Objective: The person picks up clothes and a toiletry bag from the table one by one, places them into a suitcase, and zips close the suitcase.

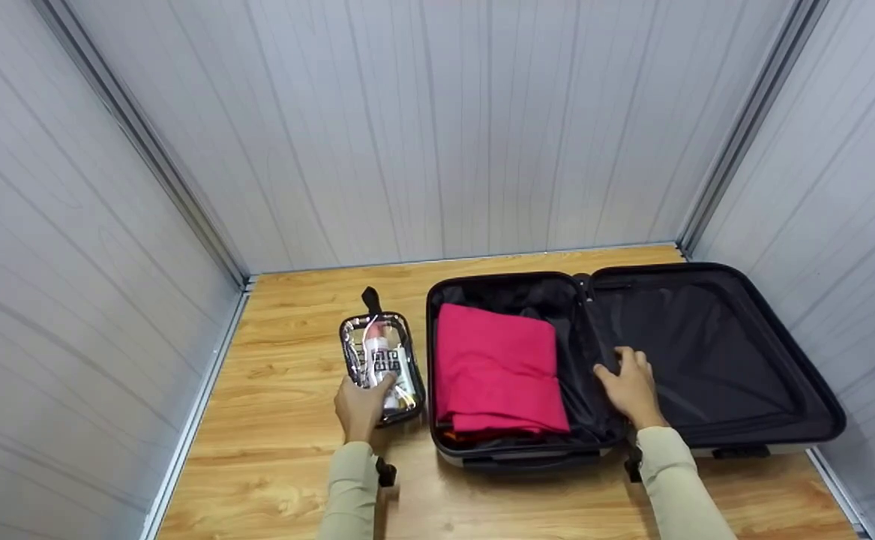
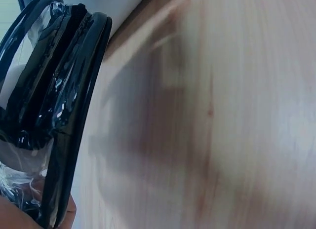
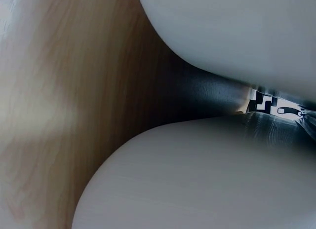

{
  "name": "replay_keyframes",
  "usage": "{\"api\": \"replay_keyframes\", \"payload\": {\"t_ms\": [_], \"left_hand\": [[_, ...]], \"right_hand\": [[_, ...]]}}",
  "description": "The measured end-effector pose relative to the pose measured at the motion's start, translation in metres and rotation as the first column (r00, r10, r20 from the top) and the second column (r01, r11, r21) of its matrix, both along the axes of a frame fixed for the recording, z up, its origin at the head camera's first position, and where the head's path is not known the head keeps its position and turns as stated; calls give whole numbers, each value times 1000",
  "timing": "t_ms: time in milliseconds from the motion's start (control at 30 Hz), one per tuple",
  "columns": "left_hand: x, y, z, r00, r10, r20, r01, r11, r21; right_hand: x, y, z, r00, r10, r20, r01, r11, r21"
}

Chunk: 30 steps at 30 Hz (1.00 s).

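Observation:
My left hand (image 1: 363, 402) grips the near end of a clear toiletry bag (image 1: 355, 357) with black trim, its thumb across the top. Bottles show through the bag's plastic. In the left wrist view the toiletry bag (image 2: 74, 103) is tilted up on edge above the floor, fingertips (image 2: 69, 212) under its rim. At the middle of an open suitcase (image 1: 534, 459), my right hand (image 1: 634, 386) holds the dark edge between the two halves, thumb on the left side. Folded bright pink cloth (image 1: 501, 367) lies in the left half.
The suitcase's right half (image 1: 707, 352), lined in black, lies unfolded close to the right wall (image 1: 857, 247). Wood floor (image 1: 280, 420) extends left of the bag. Pale shell halves (image 3: 197, 174) fill much of the right wrist view. A panel wall (image 1: 467, 135) stands behind.

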<state>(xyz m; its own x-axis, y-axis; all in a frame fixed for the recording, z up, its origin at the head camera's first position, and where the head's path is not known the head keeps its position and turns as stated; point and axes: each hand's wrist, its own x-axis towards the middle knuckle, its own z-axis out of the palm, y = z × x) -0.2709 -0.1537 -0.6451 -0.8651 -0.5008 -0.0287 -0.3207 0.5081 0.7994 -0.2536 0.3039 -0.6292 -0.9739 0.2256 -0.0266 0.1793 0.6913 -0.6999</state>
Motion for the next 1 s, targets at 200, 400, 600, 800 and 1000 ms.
{"api": "replay_keyframes", "payload": {"t_ms": [200,400,600,800,1000], "left_hand": [[0,-2,7,1000,4,-9,-4,1000,19],[-1,-3,13,1000,3,-27,-2,1000,19],[-1,-3,17,1000,5,-26,-4,1000,22],[-1,-3,22,999,4,-41,-3,999,38],[-1,-2,27,998,-11,-57,14,999,50]], "right_hand": [[0,0,0,1000,-2,-3,2,1000,3],[0,0,0,1000,-2,-3,2,1000,3],[0,0,-1,1000,-1,-14,2,1000,11],[0,0,0,1000,2,-9,-2,1000,6],[1,1,0,1000,13,6,-13,1000,-5]]}}
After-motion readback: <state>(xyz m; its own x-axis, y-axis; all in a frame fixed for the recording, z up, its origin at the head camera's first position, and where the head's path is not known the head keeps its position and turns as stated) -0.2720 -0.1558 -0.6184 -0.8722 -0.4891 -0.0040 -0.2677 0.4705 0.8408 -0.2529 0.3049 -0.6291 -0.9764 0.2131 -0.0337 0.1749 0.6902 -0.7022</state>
